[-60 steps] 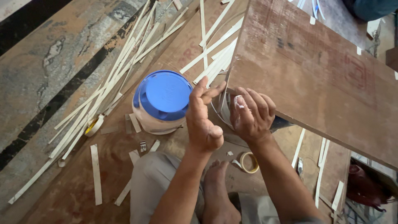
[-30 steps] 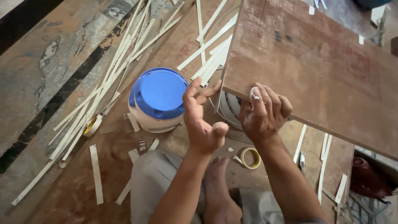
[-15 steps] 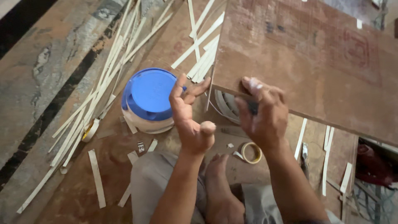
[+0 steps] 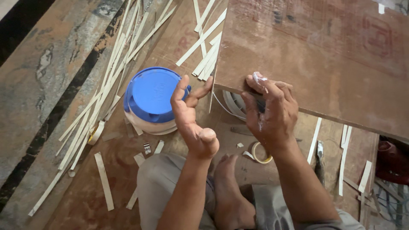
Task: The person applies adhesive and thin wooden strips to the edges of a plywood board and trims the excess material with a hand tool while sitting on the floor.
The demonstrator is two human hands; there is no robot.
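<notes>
A large brown board (image 4: pixel 324 51) slopes over my lap, its near left corner in front of me. My right hand (image 4: pixel 270 113) curls over the board's near edge, with white paste on the fingertips. My left hand (image 4: pixel 191 115) is raised beside the corner with fingers spread. Its middle fingertip touches a thin pale strip (image 4: pixel 211 96) that hangs along the board's left edge. A round tub with a blue lid (image 4: pixel 151 96) stands just left of that hand.
Many long pale strips (image 4: pixel 106 72) lie scattered on the floor to the left and under the board. A coil of strip (image 4: pixel 232 104) sits below the board's edge. A small tape roll (image 4: pixel 260 152) lies by my bare foot (image 4: pixel 230 191), and a dark tool (image 4: pixel 319 155) lies to the right.
My right hand has slid rightward along the board's near edge, away from the corner. My left hand has opened its fingers and stayed by the corner strip.
</notes>
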